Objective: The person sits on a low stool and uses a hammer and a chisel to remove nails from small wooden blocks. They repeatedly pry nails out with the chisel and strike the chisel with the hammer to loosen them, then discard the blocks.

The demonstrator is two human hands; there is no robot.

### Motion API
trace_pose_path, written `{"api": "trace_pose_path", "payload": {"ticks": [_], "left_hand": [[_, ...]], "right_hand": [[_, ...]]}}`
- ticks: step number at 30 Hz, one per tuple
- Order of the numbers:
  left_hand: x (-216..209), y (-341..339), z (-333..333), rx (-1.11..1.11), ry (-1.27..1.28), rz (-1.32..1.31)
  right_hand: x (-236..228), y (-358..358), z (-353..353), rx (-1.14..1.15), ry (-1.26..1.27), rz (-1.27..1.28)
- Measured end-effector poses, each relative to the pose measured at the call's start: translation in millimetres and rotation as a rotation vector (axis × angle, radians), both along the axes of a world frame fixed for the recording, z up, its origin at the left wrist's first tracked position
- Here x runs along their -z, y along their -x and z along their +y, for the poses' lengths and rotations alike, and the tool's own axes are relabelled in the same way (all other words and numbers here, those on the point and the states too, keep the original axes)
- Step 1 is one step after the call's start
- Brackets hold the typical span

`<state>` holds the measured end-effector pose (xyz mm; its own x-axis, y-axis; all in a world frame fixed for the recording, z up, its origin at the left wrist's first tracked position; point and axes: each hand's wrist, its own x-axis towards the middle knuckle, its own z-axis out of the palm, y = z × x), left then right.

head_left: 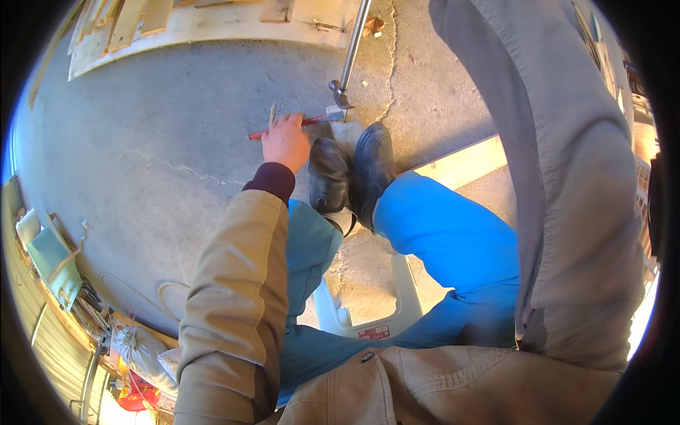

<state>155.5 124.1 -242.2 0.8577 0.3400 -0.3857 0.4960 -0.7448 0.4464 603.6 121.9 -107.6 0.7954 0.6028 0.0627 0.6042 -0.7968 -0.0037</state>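
My left hand is closed around a red-handled tool with a flat grey blade, its exact kind unclear. The blade end reaches a small pale wood piece beside the toes of my black shoes. Just beyond the blade is the head of a hammer, whose shiny metal shaft runs up out of the top of the view. A thin wood sliver sticks up behind my left hand. My right arm stretches forward along the right side, and its hand lies outside the picture.
A pale board with wood strips lies on the concrete floor at the far left. Another plank is right of my shoes. A light plastic stool shows between my legs. Bags and a green item are at left.
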Motion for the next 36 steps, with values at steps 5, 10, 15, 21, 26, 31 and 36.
{"api": "trace_pose_path", "payload": {"ticks": [5, 10, 15, 21, 26, 31, 36], "left_hand": [[7.6, 6.7, 10.3, 0.055, -0.054, -0.004], [-6.4, 23.4, 36.7, 0.065, -0.013, 0.029], [-15.1, 33.4, 63.5, -0.036, 0.048, 0.157], [-6.3, 52.2, 82.4, -0.137, 0.034, 0.13], [9.5, 53.5, 81.0, -0.159, 0.054, 0.138], [9.0, 54.7, 75.3, -0.165, 0.067, 0.113], [4.8, 47.0, 69.5, -0.182, 0.119, 0.162]], "right_hand": [[16.6, -14.6, 14.3, -0.303, 0.441, -0.103], [50.0, -22.9, 6.9, -0.457, 0.438, -0.511], [44.5, 4.6, -15.1, 0.017, -0.545, -0.065], [43.0, 93.1, -20.8, 0.319, -0.819, 0.107], [51.8, 101.0, -14.3, 0.179, -0.596, 0.128], [59.9, 86.1, -13.3, 0.091, -0.419, 0.278], [69.5, 96.7, -32.2, 0.27, -0.69, 0.3]]}}
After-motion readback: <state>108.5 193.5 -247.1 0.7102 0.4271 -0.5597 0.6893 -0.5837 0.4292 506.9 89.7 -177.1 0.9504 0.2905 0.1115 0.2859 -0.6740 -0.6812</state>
